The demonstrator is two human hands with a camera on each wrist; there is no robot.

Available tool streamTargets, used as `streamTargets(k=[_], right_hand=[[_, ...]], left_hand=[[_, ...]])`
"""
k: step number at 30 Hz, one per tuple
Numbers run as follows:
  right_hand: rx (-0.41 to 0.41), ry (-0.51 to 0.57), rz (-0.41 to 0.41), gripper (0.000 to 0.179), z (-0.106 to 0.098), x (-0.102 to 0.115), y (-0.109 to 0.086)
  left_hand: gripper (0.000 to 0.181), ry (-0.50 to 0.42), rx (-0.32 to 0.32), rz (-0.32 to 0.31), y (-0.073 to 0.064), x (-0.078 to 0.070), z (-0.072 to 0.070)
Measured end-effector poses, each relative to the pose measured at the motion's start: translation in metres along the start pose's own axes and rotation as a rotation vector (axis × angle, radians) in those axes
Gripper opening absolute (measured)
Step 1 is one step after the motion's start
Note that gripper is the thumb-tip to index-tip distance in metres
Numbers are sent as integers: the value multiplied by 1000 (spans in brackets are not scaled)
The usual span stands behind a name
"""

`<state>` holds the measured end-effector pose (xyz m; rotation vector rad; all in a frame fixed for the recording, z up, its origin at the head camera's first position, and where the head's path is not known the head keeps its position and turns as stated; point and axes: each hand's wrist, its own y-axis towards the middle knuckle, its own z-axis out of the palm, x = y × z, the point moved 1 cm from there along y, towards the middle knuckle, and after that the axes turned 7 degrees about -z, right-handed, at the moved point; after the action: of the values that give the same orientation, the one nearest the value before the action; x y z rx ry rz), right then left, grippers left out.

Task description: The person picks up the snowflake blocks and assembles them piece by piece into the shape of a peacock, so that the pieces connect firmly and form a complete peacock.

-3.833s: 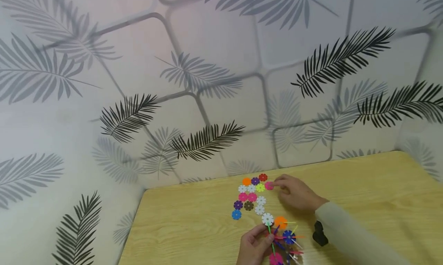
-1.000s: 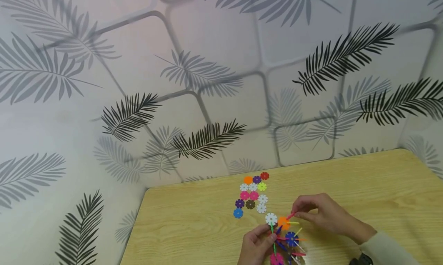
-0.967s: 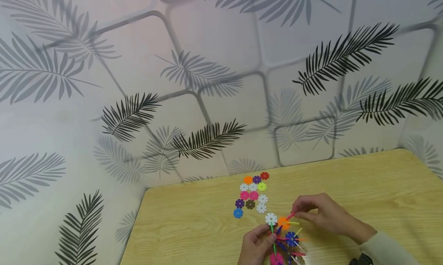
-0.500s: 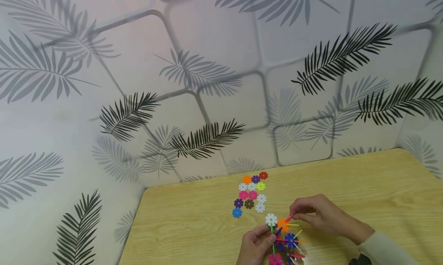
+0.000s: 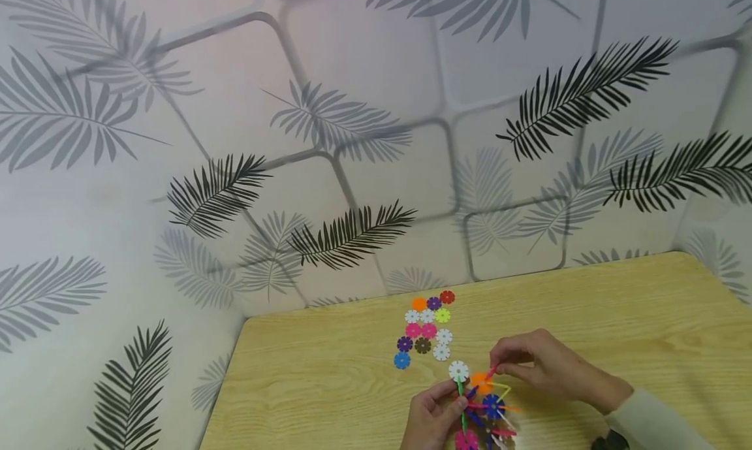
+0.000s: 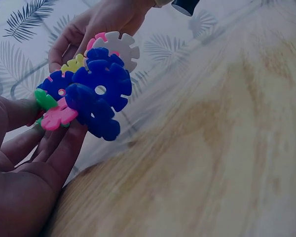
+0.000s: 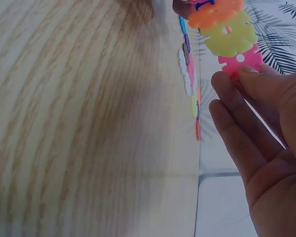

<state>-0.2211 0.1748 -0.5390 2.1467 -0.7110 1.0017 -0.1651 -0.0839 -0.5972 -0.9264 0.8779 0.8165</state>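
Observation:
My left hand (image 5: 431, 416) grips a cluster of interlocking snowflake discs (image 5: 493, 406) in several colours. In the left wrist view, thumb and fingers hold its green and pink part, with blue discs (image 6: 102, 89) facing the camera. My right hand (image 5: 549, 365) pinches a pink disc (image 7: 241, 60) between thumb and index finger at the cluster's upper right. Right behind that disc, in the right wrist view, come a yellow disc (image 7: 230, 37) and an orange disc (image 7: 216, 14). A white disc (image 5: 458, 371) stands at the cluster's top.
Loose discs lie flat in short rows on the wooden table (image 5: 317, 371) beyond my left hand, among them a blue disc (image 5: 402, 360), a brown disc (image 5: 422, 345) and a red disc (image 5: 447, 297). A wall (image 5: 376, 176) with leaf patterns rises behind the table.
My right hand has taken the pink disc from the right end of the loose rows and brought it to the cluster. Lately it has shifted slightly left, while the left hand keeps its grip.

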Motion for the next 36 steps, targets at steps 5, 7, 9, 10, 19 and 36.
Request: streamTargets(k=[5,7,9,10,19,36], right_hand=[[-63,-34,5,14,2,-4,-6],[-81,-43,17,14,3,-6,-8],[-95,-43,21,13,4,-7,-10],[-101,-42,21,13,4,-7,-10],[-105,-31,3,15,2,-6,-10],[-48,-58,77,14,-2,-5,1]], left_hand=[[47,-9,-33,-5,0,0,2],[47,-24,-49,-22,1,0,3],[46,-34,-67,-51,2,1,3],[47,-43,-69,-70,3,1,2],[50,-37,-87,-95,2,1,-1],[50,-20,-63,-37,-1,-2,1]])
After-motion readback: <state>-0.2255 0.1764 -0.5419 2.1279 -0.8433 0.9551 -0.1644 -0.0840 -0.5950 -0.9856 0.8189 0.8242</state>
